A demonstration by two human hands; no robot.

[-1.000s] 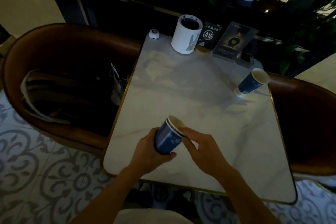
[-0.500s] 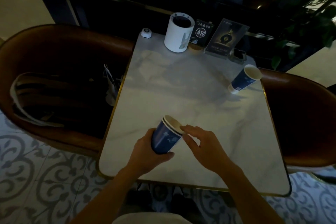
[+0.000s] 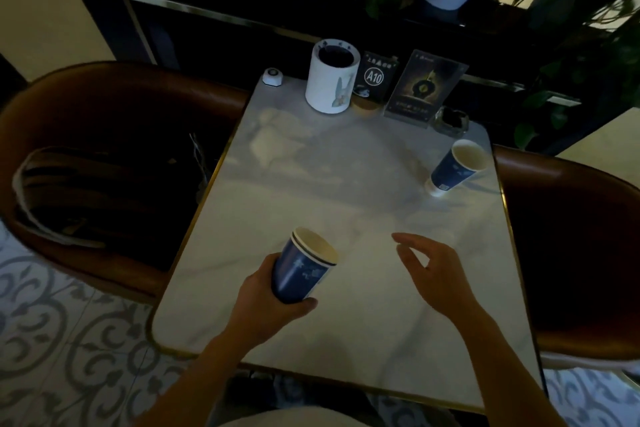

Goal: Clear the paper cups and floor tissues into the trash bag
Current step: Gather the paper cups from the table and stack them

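**Inspector:** Left hand (image 3: 266, 302)?

**Assistant:** Closed around the lower body of the stacked blue cups (image 3: 304, 267) (two rims show at the mouth), held tilted above the near part of the marble table (image 3: 311, 184).

**Inspector:** Right hand (image 3: 436, 270)?

**Assistant:** Empty, fingers loosely spread and curled, hovering over the table to the right of the stack, clear of it.

**Inspector:** Remaining items?

**Assistant:** One single blue cup (image 3: 453, 168) stands near the table's far right edge. At the far end: a white cylindrical holder (image 3: 330, 76), an A10 sign (image 3: 375, 78) and a dark display card (image 3: 420, 87).

**Inspector:** Trash bag, floor tissues?

**Assistant:** Cannot tell; too dark.
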